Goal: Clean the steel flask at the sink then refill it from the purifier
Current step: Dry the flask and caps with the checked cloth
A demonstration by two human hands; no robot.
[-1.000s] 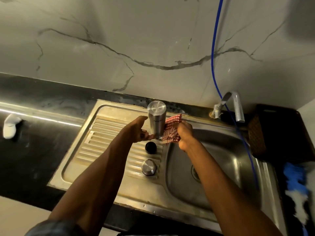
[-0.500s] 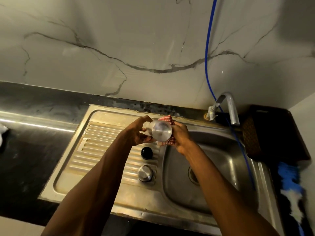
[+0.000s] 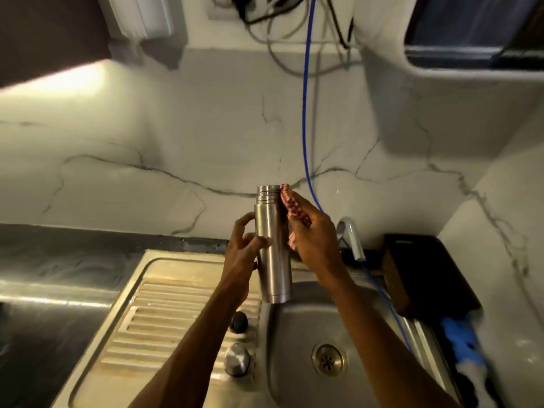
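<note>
steel flask (image 3: 272, 245) upright (uncapped) | left hand (image 3: 241, 254) grips | right hand (image 3: 315, 240) presses cloth (image 3: 294, 209)

You have one view only, from a wide-angle camera worn on your head. It looks forward and down over your forearms at the sink (image 3: 300, 334), which fills the lower part of the picture close below you. It tilts up enough to take in the marble wall (image 3: 147, 148) behind the sink and the cables near the top edge. Straight lines bow toward the edges. Your left hand (image 3: 244, 248) and right hand (image 3: 315, 240) sit near the centre, close to the lens.
</note>
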